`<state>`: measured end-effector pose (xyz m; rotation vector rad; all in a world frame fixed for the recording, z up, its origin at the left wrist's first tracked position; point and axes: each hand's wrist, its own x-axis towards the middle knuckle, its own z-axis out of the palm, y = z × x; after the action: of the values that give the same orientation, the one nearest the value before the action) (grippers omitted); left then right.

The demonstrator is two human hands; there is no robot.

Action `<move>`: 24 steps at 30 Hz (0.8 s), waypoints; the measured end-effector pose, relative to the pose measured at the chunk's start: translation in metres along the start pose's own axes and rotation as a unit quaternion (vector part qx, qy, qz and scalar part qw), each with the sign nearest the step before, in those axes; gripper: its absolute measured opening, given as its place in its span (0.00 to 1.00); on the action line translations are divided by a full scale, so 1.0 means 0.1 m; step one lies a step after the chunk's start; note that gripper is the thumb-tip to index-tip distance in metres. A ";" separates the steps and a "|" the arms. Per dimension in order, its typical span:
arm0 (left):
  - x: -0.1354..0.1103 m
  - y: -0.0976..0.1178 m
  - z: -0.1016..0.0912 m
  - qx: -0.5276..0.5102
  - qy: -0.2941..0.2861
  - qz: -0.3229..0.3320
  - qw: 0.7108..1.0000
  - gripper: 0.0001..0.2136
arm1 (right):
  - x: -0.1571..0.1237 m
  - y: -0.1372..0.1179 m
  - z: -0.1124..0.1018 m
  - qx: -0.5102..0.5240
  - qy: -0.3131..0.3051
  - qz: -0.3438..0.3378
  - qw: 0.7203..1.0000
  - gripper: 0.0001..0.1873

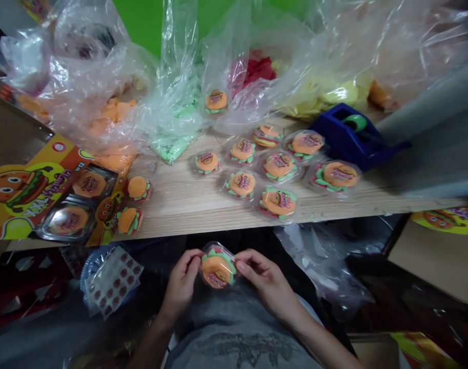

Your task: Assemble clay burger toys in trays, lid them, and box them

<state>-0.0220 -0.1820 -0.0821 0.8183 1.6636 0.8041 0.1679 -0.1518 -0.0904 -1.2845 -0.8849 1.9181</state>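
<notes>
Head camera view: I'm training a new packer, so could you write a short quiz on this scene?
1. What do the left hand and right hand hold between them?
2. True or false: the blue tape dispenser stands on the wooden board.
3. What colour are the loose pieces in the clear bag just behind the dispenser? A green, B yellow, C red.

Key: 1. A clear pack of burger-shaped candy. 2. True. 3. B.

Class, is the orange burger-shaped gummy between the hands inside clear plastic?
Inside: the orange burger-shaped gummy shows through the clear plastic case held by the left hand and right hand.
</notes>
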 end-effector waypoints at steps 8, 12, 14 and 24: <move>0.18 0.16 -0.09 0.107 -0.089 0.110 0.984 0.11 | 0.04 0.03 0.02 -0.042 -0.040 -0.035 0.998 0.15; 0.15 0.13 -0.08 0.141 -0.106 0.113 0.978 0.12 | 0.04 0.02 0.03 -0.011 -0.066 -0.025 0.997 0.14; 0.12 0.14 -0.06 0.150 -0.113 0.119 0.975 0.13 | 0.02 -0.02 0.03 -0.031 -0.067 -0.031 0.997 0.14; 0.02 0.01 0.19 0.021 0.013 0.059 0.998 0.14 | 0.10 0.02 0.02 0.024 0.012 -0.009 1.000 0.16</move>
<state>-0.0041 -0.1783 -0.0864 0.9474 1.6728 0.8673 0.1623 -0.1453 -0.0965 -1.2647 -0.8294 1.8950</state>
